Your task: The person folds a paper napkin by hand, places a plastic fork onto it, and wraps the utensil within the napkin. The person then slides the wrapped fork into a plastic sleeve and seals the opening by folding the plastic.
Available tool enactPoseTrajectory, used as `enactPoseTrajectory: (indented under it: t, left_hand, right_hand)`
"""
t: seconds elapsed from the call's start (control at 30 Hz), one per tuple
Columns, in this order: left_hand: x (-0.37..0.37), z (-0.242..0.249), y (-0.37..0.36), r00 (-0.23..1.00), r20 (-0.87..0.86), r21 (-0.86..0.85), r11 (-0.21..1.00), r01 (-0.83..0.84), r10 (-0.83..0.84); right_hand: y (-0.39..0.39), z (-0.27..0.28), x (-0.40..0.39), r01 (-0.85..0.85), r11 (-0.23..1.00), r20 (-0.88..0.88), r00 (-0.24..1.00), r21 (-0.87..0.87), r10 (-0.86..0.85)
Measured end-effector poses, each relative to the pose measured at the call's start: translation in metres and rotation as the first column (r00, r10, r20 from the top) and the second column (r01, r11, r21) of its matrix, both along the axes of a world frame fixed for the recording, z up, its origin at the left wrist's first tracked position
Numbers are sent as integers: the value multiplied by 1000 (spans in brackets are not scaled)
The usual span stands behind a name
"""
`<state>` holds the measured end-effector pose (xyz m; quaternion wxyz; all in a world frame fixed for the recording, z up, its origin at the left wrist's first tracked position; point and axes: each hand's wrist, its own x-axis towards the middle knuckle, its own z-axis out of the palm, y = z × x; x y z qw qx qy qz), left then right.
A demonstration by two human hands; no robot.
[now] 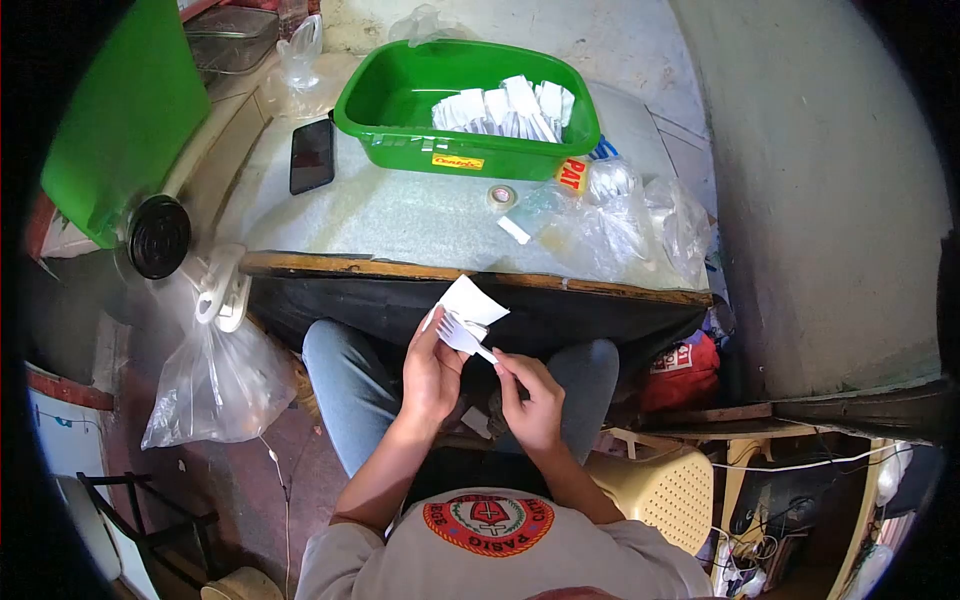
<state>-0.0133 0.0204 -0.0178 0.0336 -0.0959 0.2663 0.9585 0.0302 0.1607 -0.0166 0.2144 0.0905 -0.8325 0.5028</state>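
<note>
Above my lap, in front of the table edge, my left hand (432, 375) is closed on a white paper napkin (474, 303), which sticks up past the fingertips. A white plastic fork (460, 337) lies against the napkin, tines toward the left hand. Its handle end is pinched between the thumb and fingers of my right hand (530, 398). On the table, a green basin (375, 110) holds several white paper-wrapped bundles (505, 108) at its right side.
A black phone (312, 157) lies left of the basin. A tape roll (502, 196) and clear plastic bags (625, 225) are on the table's right half. A plastic bag (222, 385) hangs at left. A yellow stool (662, 492) stands at lower right.
</note>
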Motion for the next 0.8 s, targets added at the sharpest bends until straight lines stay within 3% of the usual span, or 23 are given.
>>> enactPoseTrajectory:
  t: [0.17,0.43,0.57,0.63,0.8]
  left_hand:
    - [1,4,-4,1000,13,54,998,9,-9]
    - [0,-1,-8,998,42,92,995,36,-40]
    - [-1,0,-8,997,56,76,996,40,-45]
    - [-1,-5,-6,998,66,97,995,11,-18]
    - [-1,-2,-3,997,72,96,995,-5,-2]
  right_hand:
    - [2,-4,-2,-38,998,-44,998,51,40]
    - [-1,-18,-5,-84,963,65,992,-258,104]
    - [-3,-25,-7,-50,967,56,996,-251,66]
    - [-3,-18,-6,-15,987,71,997,-158,26]
    - [-6,-18,-8,18,998,-88,996,-52,-23]
